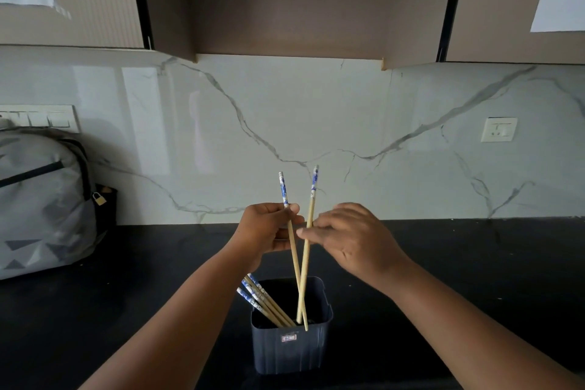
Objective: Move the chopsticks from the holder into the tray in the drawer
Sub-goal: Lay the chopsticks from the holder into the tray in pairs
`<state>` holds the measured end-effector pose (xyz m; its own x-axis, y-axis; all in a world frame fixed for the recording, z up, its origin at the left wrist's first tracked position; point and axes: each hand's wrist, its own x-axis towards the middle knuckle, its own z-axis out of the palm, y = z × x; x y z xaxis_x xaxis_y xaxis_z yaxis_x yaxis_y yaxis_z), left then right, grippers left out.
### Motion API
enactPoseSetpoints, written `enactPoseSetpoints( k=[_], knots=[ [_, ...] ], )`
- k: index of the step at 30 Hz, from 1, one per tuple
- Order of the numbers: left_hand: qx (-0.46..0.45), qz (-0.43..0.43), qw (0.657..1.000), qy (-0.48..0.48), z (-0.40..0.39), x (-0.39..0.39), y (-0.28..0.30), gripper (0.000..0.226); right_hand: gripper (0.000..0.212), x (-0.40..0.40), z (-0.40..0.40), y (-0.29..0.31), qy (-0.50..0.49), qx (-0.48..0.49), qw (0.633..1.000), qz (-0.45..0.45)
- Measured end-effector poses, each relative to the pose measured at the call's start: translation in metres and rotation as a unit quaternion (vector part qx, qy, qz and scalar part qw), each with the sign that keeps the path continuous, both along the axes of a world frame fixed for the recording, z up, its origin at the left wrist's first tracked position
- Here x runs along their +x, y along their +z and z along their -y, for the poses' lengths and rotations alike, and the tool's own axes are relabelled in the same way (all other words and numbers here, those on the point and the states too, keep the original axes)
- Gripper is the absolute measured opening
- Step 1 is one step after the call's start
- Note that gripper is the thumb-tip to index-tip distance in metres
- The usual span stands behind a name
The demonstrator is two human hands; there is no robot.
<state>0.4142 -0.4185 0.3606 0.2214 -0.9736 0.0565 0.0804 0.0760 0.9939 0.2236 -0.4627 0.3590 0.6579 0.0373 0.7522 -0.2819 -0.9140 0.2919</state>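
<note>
Head view: left hand (pixel 267 228) pinches 1 chopstick (pixel 292 250); right hand (pixel 351 239) pinches another (pixel 306 258) above the holder (pixel 291 348). Light, stiff, probably slippery; best held mid-shaft.

Both bare forearms are extended forward from the lower corners and converge at centre. The left hand (pixel 269 229) is raised, its fingers curled and its thumb pressed against a chopstick (pixel 291 237), which is pinched near its upper part. The right hand (pixel 351 239) is held palm down, back of hand toward the camera, its fingers loosely bent, its fingertips (pixel 305 231) at a second chopstick (pixel 308 231). Whether that one is gripped cannot be told. The hands are nearly touching.
</note>
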Motion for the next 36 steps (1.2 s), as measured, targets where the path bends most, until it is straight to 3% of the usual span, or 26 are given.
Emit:
enactPoseSetpoints(
  k=[5,9,17,23,31,34,36],
  knots=[
    [0.003,-0.009,0.999,-0.036,-0.001,0.004,-0.001,0.026,0.036,-0.007,0.008,-0.027,-0.026,-0.015,0.997,-0.066],
    [0.007,-0.006,0.998,-0.057,0.000,0.003,-0.004,0.028,0.033,-0.004,0.011,-0.034,-0.022,-0.013,0.996,-0.082],
    [0.018,0.004,0.998,-0.064,0.003,0.002,-0.011,0.029,0.025,0.009,0.010,-0.041,-0.017,-0.010,0.998,-0.061],
    [0.049,-0.017,0.997,-0.051,0.006,0.008,-0.012,0.026,0.035,0.015,0.008,-0.043,-0.038,-0.081,0.995,-0.033],
    [0.103,-0.040,0.993,-0.038,0.009,0.013,-0.011,0.019,0.025,0.021,0.003,-0.043,0.005,-0.129,0.989,-0.068],
    [0.119,-0.030,0.991,-0.051,0.007,0.013,-0.011,0.019,0.019,0.024,-0.002,-0.037,0.031,-0.105,0.992,-0.068],
    [0.134,-0.020,0.989,-0.066,0.005,0.016,-0.011,0.031,0.019,0.027,-0.004,-0.027,0.044,-0.046,0.996,-0.061]
  ],
)
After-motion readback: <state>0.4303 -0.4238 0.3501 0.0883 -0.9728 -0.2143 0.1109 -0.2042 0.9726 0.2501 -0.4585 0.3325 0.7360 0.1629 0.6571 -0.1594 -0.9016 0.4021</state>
